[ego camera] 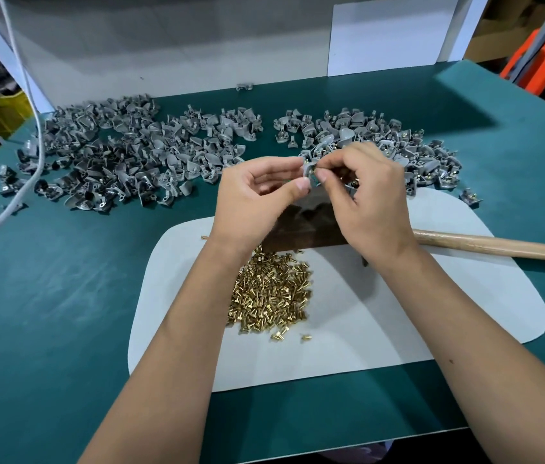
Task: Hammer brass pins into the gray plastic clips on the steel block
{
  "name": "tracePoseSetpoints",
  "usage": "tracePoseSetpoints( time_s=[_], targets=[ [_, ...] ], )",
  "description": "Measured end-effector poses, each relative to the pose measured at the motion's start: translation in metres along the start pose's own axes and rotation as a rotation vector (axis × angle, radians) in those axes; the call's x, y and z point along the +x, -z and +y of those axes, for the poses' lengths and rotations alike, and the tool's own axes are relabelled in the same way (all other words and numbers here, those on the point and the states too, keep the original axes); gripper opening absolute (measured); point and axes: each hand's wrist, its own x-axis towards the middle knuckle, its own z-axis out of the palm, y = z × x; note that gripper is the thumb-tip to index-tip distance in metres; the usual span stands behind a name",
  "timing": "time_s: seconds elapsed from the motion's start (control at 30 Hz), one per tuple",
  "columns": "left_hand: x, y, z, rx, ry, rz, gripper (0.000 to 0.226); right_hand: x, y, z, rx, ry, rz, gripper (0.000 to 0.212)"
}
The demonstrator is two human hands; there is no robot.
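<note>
Both hands meet above the steel block (304,226). The left hand (257,192) pinches a gray clip (308,170) between thumb and forefinger; the right hand (365,195), fingers curled, pinches a brass pin (313,169) at the clip. Loose pins (271,293) lie between the wrists.

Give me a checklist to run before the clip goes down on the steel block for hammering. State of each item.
1. Clip held: ok, left hand and right hand both pinch it.
2. Brass pin seated straight in the clip: cannot tell, fingers hide it.
3. Steel block top free: cannot tell, hands cover most of it.
4. Hammer handle within reach: ok, lies beside the right wrist, unheld.
5. Spare pins: ok, heap on the white mat.
</note>
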Motion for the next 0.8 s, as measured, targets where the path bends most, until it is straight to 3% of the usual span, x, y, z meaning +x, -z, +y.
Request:
tracePoseSetpoints(
  time_s=[0.13,0.8],
  targets=[
    [-0.001,-0.008,0.0,0.065,-0.067,0.036,0.028,0.0,-0.001,0.001,0.003,-0.038,-0.004,0.009],
    [-0.003,-0.014,-0.002,0.099,0.008,0.103,0.018,-0.004,-0.003,-0.007,-0.041,-0.07,-0.006,0.003]
  ],
)
